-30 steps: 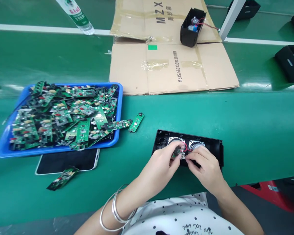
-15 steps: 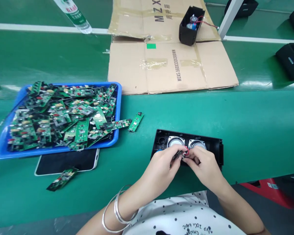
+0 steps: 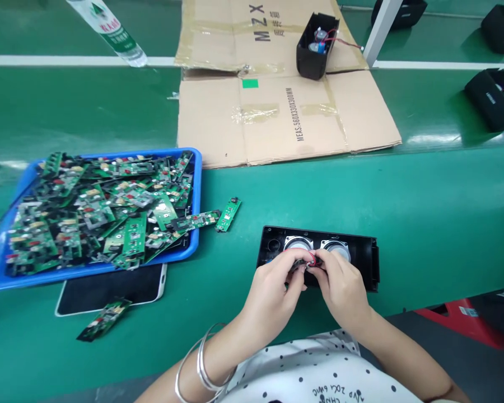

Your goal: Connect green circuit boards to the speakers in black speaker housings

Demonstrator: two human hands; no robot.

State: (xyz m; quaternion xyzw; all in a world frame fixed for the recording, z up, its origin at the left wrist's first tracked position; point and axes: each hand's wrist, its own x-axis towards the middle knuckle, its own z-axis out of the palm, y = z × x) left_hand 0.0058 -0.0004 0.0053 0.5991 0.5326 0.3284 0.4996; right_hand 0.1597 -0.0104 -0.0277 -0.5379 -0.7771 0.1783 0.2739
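A black speaker housing [image 3: 364, 263] lies open on the green bench in front of me, with two round speaker drivers [image 3: 298, 243] showing inside. Above its near edge, my left hand [image 3: 269, 285] is closed on a small circuit board [image 3: 297, 265], mostly hidden by the fingers. My right hand [image 3: 342, 285] pinches red and black wires [image 3: 313, 258] against the board's end. The fingertips of both hands meet there, covering the wire end.
A blue tray [image 3: 197, 207] heaped with circuit boards stands at left, partly over a phone [image 3: 113, 288]. Loose boards [image 3: 229, 214] lie beside it. Behind are flattened cardboard [image 3: 269, 129], another speaker housing [image 3: 315, 61] and a bottle [image 3: 113, 33]. More black housings [image 3: 491, 101] stand at right.
My right hand's fingers have shifted left and closer to the left hand, at the wires. The left hand keeps its hold on the board. The whole view has shifted slightly.
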